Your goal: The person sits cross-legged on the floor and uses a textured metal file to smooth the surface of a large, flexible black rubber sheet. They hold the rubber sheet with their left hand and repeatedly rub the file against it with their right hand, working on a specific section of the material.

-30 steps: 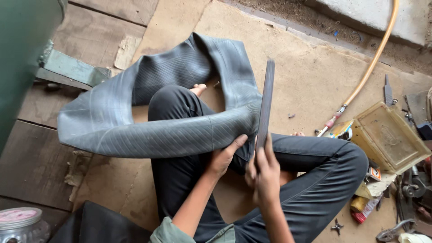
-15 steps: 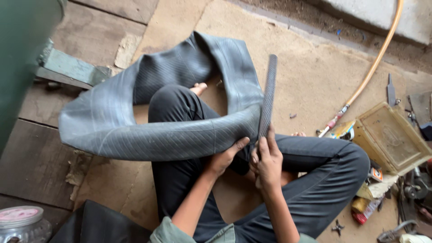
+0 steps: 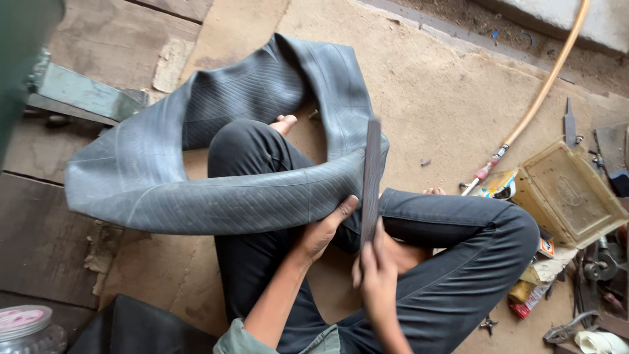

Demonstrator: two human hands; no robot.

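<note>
Two bare hands work on a large grey rubber inner tube [image 3: 196,196] draped over the lap of a person seated cross-legged on the floor [image 3: 426,98]. Left hand [image 3: 322,231]: closed on the near edge of the tube, thumb on top and fingers curled under the rubber, pinning it against the raised knee in dark trousers [image 3: 262,157]. Right hand [image 3: 379,278]: clamped around the lower end of a long flat metal file [image 3: 372,177], which stands nearly upright with its face laid against the tube just beside the left thumb. Tube: deflated and folded, one loop lying across the thigh, the other curving away over the floor behind the knee; fine ribbed lines show on its surface. A bare foot [image 3: 285,123] shows inside the loop. To the right, well apart from the hands, an orange hose [image 3: 544,85] runs diagonally across the floor, ending near a shallow yellowish plastic tray [image 3: 570,193] and a scatter of small tools [image 3: 590,275]. At lower left, the lid of a glass jar [image 3: 26,321] is visible, and a green metal bracket [image 3: 78,92] lies at upper left.
</note>
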